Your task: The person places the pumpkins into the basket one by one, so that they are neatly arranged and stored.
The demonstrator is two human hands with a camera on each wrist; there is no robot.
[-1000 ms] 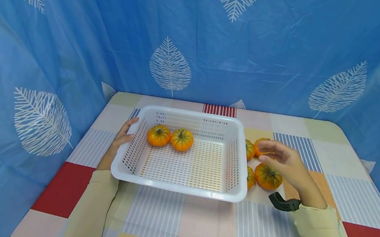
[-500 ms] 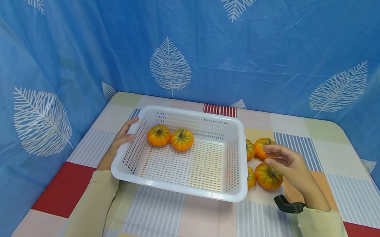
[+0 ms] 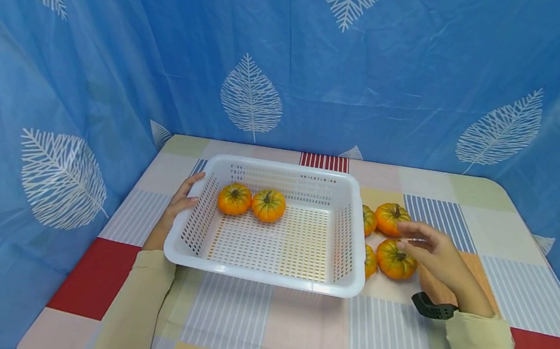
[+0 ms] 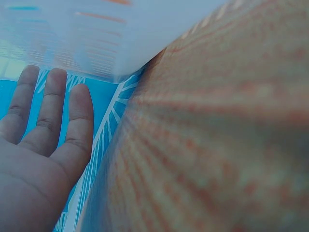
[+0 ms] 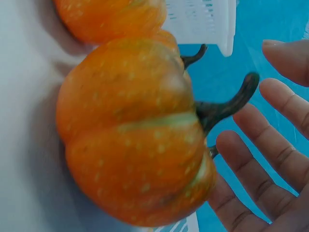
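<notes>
Two small orange pumpkins [image 3: 251, 202] with green streaks sit side by side in a white plastic basket [image 3: 257, 279], toward its back left. My left hand [image 3: 179, 204] rests against the basket's left side; in the left wrist view its fingers [image 4: 55, 106] are straight beside the basket wall. Several more pumpkins stand on the table just right of the basket, the rightmost two being a rear pumpkin [image 3: 392, 217] and a front pumpkin [image 3: 394, 260]. Over the front one, my right hand [image 3: 429, 250] hovers with loosely bent fingers and holds nothing. A pumpkin [image 5: 135, 130] with a curved dark stem fills the right wrist view.
A patchwork-patterned cloth [image 3: 303, 332] covers the table. Behind it and along the sides hangs a blue curtain [image 3: 398, 96] with white leaf prints. The basket's right wall [image 3: 350, 240] partly hides the two pumpkins closest to it.
My right hand has drawn back to the right and slightly toward me, uncovering more of the rear pumpkin. The left hand, basket and pumpkins have stayed put.
</notes>
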